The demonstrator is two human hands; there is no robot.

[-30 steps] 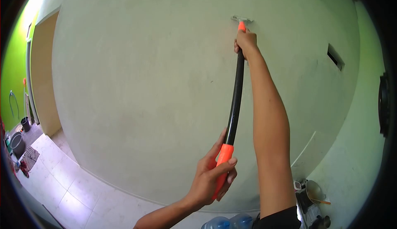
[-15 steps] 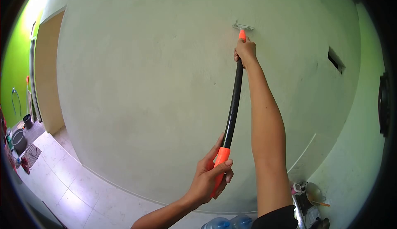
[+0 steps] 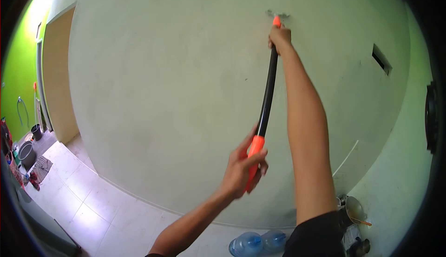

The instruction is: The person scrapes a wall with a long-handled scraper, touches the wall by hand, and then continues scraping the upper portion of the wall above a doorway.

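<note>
A long-handled scraper (image 3: 267, 97) with a black shaft and orange grips is held up along the pale wall (image 3: 186, 76). Its wide, thin head (image 3: 278, 14) meets the wall high up. Just below that head, my right hand (image 3: 280, 38) wraps round the upper end of the shaft, arm stretched out. Lower down, my left hand (image 3: 245, 168) is closed round the bottom orange grip, its thumb lying across the front.
Large blue water bottles (image 3: 253, 244) stand below my arms. Cookware with a wok (image 3: 354, 208) sits at lower right. A slot (image 3: 381, 59) is cut into the wall. Leftward are a doorway (image 3: 60, 80), a grey bucket (image 3: 27, 152) and the tiled floor (image 3: 83, 220).
Both hands and the scraper appear higher in view, the lower hand most. The whole scene has also shifted slightly up and right as the camera moved.
</note>
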